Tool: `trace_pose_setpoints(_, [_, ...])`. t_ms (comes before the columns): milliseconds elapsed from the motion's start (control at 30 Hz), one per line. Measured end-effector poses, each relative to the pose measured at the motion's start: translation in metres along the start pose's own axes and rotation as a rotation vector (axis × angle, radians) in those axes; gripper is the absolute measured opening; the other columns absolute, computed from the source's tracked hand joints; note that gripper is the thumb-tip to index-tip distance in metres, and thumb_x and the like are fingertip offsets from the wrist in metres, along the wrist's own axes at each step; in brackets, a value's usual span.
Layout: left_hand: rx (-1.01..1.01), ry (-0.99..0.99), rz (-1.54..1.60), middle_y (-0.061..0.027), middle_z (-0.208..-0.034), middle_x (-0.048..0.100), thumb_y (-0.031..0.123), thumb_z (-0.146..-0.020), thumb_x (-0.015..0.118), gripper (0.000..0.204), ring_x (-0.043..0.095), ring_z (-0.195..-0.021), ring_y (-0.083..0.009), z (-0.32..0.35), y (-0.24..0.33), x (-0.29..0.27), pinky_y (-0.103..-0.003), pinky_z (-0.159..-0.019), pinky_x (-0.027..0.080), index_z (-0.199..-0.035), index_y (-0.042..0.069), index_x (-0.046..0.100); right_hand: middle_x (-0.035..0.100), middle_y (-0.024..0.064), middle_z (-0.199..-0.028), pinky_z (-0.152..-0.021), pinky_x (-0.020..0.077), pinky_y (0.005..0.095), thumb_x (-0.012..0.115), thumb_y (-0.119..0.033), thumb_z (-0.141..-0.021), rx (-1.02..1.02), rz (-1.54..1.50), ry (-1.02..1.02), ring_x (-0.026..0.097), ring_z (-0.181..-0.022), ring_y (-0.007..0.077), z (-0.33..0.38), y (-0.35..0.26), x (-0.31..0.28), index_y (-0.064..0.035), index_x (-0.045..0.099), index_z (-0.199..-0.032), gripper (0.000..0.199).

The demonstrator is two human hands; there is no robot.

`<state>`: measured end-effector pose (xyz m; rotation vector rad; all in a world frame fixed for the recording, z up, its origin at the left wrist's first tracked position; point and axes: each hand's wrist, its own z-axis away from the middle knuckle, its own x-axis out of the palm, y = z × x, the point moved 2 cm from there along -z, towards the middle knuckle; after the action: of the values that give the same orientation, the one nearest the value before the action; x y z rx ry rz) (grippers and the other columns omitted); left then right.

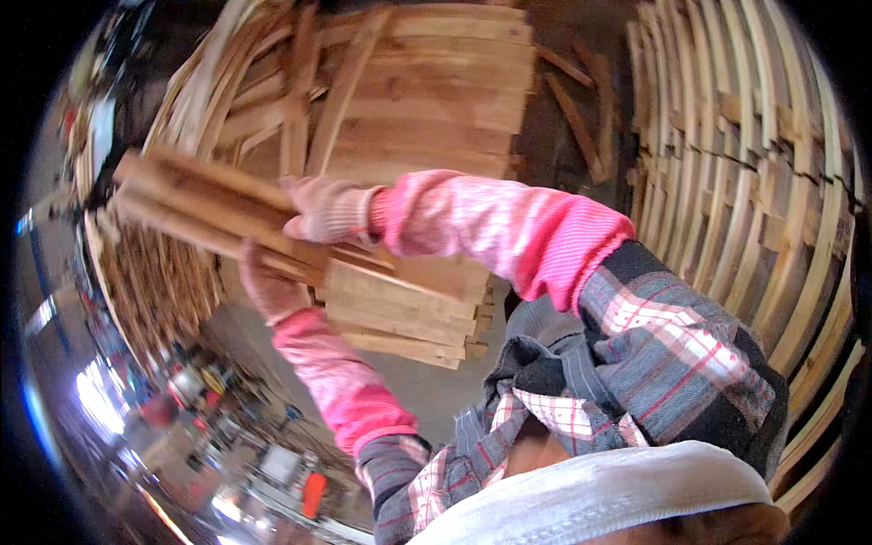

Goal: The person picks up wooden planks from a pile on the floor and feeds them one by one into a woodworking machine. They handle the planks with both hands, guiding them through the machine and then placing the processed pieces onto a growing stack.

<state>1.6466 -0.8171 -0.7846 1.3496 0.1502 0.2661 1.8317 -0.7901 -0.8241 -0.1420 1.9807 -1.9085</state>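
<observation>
Over the left side of the broad board pile (436,100) is a small bundle of boards (213,211), held between two gloved hands and slanting outward, its far end blurred. The right hand (332,211) grips the bundle's edge closer to the pile, its thumb lying across the upper face; the left hand (272,289) bears on the opposite edge, farther out from the pile. Both sets of fingers are grasping the bundle, though what they do underneath is hidden. Holding it from opposite edges probably squeezes the loose pieces together so none slides out, and having both hands near one end leaves the other reaching freely past the pile's left edge.

On the pile, the boards lie flat and side by side, which likely keeps it steady; loose strips (295,100) rest across its left part. Left of the pile is a stack of thin slats (159,286). To its right, long pale battens (727,182) stand in spaced rows, the gaps perhaps for air.
</observation>
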Motion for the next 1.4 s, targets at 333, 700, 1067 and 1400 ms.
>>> trace_pose_setpoints(333, [0.801,-0.319,-0.981,-0.0194,-0.146,0.043,-0.002,-0.084,0.071,0.07,0.053,-0.127,-0.0304,0.028,-0.111,0.221,-0.04,-0.106,0.048,-0.146,-0.002,0.039,0.064,0.0244,-0.122,-0.099,0.0482,0.0468,0.056,-0.021,-0.084,0.791,0.112,-0.02,0.06,-0.117,0.0405,0.195,0.321,-0.16,-0.0001,0.065,-0.118,0.041])
trace_pose_setpoints(700, [0.953,-0.463,-1.394,-0.0207,-0.135,0.056,0.021,-0.084,0.075,0.061,0.053,-0.125,-0.0394,-0.118,-0.225,0.351,-0.045,-0.105,0.045,-0.138,0.005,0.053,0.064,0.0246,-0.122,-0.096,0.0504,0.044,0.06,-0.022,-0.083,1.361,0.092,0.086,0.061,-0.117,0.0392,0.26,0.491,-0.238,-0.0012,0.069,-0.113,0.037])
trace_pose_setpoints(1067, [0.996,-0.418,-1.685,-0.0284,-0.142,0.048,0.033,-0.098,0.049,0.057,0.041,-0.135,-0.0431,-0.205,-0.267,0.395,-0.048,-0.114,0.029,-0.136,-0.009,0.05,0.064,0.0184,-0.125,-0.098,0.0501,0.0426,0.078,-0.031,-0.076,1.534,0.011,0.153,0.062,-0.117,0.0345,0.192,0.715,-0.234,-0.0069,0.063,-0.124,0.055])
trace_pose_setpoints(1400, [1.502,-0.829,-1.809,-0.0297,-0.142,0.043,0.031,-0.107,0.036,0.045,0.047,-0.128,-0.05,-0.205,-0.264,0.403,-0.059,-0.103,0.042,-0.145,0.009,0.029,0.061,0.02,-0.125,-0.097,0.0506,0.0461,0.086,-0.036,-0.068,1.619,0.231,0.254,0.062,-0.115,0.0367,0.191,0.833,-0.175,-0.0016,0.041,-0.132,0.085])
